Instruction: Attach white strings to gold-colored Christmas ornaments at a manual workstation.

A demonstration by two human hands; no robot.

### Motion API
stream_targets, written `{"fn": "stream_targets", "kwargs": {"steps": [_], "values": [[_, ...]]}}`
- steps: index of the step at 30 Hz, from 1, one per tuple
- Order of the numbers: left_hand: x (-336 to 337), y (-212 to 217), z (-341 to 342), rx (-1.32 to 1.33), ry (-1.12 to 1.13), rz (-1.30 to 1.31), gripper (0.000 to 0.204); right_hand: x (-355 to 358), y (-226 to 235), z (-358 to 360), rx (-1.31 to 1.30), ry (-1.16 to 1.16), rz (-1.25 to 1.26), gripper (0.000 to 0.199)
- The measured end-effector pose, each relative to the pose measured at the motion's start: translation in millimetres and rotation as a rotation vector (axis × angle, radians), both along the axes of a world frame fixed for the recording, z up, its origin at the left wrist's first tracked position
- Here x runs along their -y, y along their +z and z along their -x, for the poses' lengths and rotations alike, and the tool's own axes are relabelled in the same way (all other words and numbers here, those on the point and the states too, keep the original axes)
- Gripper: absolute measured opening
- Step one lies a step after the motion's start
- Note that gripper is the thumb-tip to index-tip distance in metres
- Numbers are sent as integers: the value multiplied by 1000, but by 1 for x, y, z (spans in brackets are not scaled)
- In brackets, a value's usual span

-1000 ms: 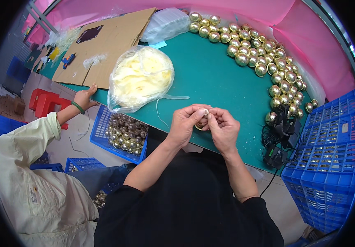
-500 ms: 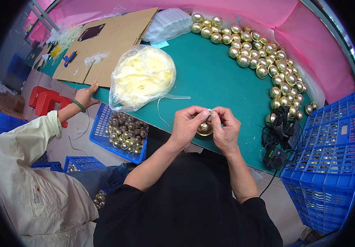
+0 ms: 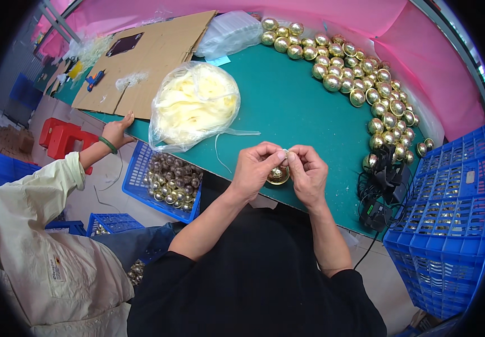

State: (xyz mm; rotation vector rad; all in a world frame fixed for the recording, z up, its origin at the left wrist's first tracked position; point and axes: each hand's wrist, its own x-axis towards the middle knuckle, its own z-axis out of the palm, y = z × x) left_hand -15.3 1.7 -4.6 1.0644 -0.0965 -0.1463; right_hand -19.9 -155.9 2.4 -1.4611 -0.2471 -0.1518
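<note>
A shiny gold ball ornament (image 3: 278,175) with a perforated top sits between my hands, just past the table's near edge. Above it, my left hand (image 3: 256,168) pinches thumb against forefinger. The fingertips of my right hand (image 3: 309,173) are pinched too and meet the left ones. Between them shows a small pale bit, seemingly a ribbon or cord at the ball's top; its shape is mostly covered by the fingers. Beyond my left hand lies a clear plastic bag (image 3: 195,106) full of cream-coloured strips, one loose strip trailing toward me.
Many gold balls (image 3: 357,78) cover the green table's (image 3: 287,106) far right. Black cables and adapters (image 3: 380,196) lie beside stacked blue crates (image 3: 439,236). Left are flattened cardboard (image 3: 147,53), a crate of balls (image 3: 137,171), and a co-worker's hand (image 3: 116,130) at the table edge.
My hands stay almost in place, still pinching; the right has shifted very slightly left. The ball has tipped a little. The co-worker's sleeve and torso have moved slightly.
</note>
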Motion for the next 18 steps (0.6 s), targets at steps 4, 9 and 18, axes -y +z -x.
{"fn": "stream_targets", "kwargs": {"steps": [4,9,18], "values": [[0,-1,0,-19,13,-22,10,2,1,0,-66,39,-17,12],[3,-4,3,39,77,-59,9,1,1,4,-104,38,-16,13],[3,4,5,-1,-1,-6,11,5,-1,1,-75,4,-37,11]]}}
